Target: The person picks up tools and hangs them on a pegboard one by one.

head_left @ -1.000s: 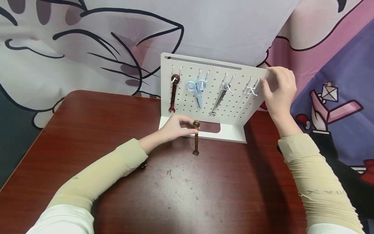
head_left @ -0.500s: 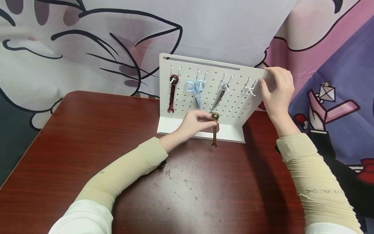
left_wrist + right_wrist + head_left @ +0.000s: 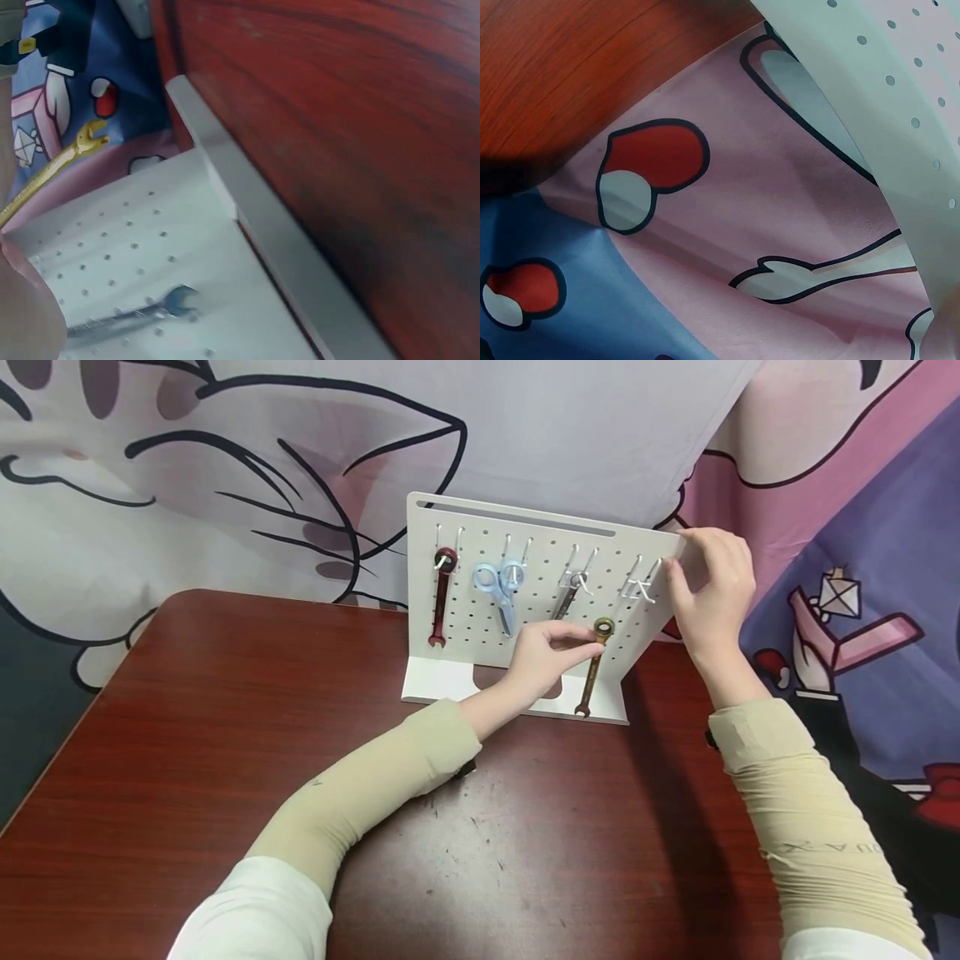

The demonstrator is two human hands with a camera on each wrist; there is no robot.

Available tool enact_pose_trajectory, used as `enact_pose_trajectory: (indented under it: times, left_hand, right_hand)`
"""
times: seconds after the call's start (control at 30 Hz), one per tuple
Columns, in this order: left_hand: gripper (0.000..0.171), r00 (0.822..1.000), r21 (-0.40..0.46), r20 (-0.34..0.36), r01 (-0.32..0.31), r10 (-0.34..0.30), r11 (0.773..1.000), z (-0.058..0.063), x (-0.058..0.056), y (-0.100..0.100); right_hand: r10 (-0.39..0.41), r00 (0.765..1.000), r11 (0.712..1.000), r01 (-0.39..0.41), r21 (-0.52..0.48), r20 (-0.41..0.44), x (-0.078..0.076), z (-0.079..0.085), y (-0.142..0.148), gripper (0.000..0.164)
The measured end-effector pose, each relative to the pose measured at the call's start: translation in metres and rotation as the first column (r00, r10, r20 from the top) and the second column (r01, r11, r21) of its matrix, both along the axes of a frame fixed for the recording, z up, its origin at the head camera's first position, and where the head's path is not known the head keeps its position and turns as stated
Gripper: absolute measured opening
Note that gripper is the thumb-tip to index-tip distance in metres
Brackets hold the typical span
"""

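Note:
In the head view my left hand pinches a gold-coloured wrench near its ring end, in front of the pegboard's lower right part. The wrench's open end points down; in the left wrist view the same gold wrench crosses the left side. My right hand grips the upper right edge of the white pegboard, thumb on its front. On the board hang a dark red wrench, light blue scissors and a silver wrench, partly hidden behind my left hand. The rightmost hook holds nothing.
The pegboard stands on its white base on a reddish-brown wooden table. Behind it hangs a printed cartoon cloth, close to the board's back. A dark figure print on the cloth lies beyond the right arm.
My left hand has carried the gold wrench rightward and up, from the front of the base to below the rightmost hook. The right hand keeps its hold on the board's edge.

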State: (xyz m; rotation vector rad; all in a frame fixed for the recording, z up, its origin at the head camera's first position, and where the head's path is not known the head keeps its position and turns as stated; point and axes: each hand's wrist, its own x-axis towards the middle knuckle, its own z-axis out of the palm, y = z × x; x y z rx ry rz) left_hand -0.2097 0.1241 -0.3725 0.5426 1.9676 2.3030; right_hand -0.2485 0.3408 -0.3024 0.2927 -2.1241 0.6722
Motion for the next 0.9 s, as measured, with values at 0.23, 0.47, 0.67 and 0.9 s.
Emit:
enact_pose_trajectory:
  times: [0.23, 0.47, 0.67, 0.9]
  left_hand:
    - [0.022, 0.998, -0.022, -0.07, -0.005, 0.003, 1.0, 0.015, -0.003, 0.021]
    - [0.022, 0.994, -0.053, -0.103, -0.027, 0.021, 0.998, 0.023, -0.011, 0.038]
    - [0.02, 0.995, -0.07, -0.082, -0.063, 0.057, 0.996, 0.025, -0.017, 0.049]
    - [0.017, 0.99, -0.092, -0.072, -0.124, 0.118, 0.988, 0.018, -0.024, 0.055]
  right_hand:
    - [-0.004, 1.0, 1.0, 0.004, 0.001, 0.003, 0.0, 0.001, 0.0, 0.03]
    - [-0.011, 1.0, 1.0, 0.011, 0.006, 0.002, 0.001, 0.001, 0.001, 0.03]
    - [-0.013, 1.0, 1.0, 0.013, 0.008, -0.001, 0.001, 0.0, 0.001, 0.03]
    - [-0.004, 1.0, 1.0, 0.004, 0.01, -0.013, 0.001, 0.0, 0.0, 0.03]
